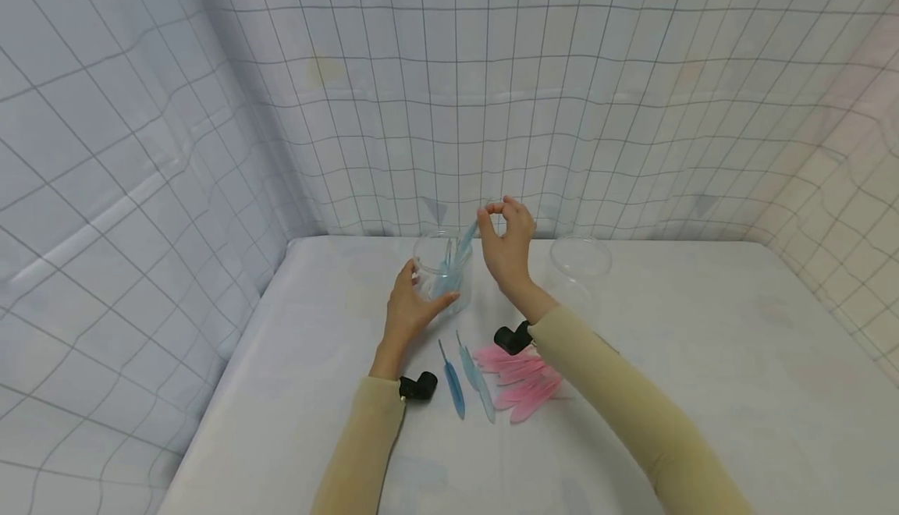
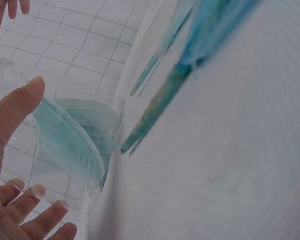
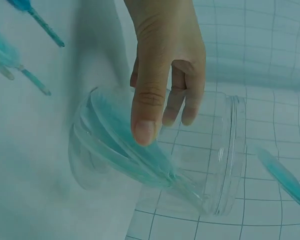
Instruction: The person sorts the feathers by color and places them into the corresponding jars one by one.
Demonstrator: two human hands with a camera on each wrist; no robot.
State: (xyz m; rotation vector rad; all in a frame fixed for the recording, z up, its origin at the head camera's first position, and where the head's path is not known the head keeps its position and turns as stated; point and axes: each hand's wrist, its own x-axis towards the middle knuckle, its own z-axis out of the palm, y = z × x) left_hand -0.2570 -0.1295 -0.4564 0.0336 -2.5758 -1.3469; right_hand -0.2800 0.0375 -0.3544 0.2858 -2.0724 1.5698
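My left hand (image 1: 409,312) holds a clear plastic jar (image 1: 465,289) round its side, thumb on the near side. Inside the jar, several light blue feathers (image 3: 125,142) lean together, their quills toward the mouth. Over the jar's mouth my right hand (image 1: 509,246) pinches a light blue feather (image 1: 467,240) between thumb and forefinger, the other fingers raised. That feather's end (image 3: 282,175) shows just beyond the rim in the right wrist view. Nearer to me on the table lie a darker blue feather (image 1: 454,390) and light blue feathers (image 1: 479,382).
Several pink feathers (image 1: 523,386) lie in a pile beneath my right forearm. A clear round container (image 1: 580,256) stands at the back right of the white table (image 1: 702,359). Behind the table's far edge hangs a white checked curtain (image 1: 449,109).
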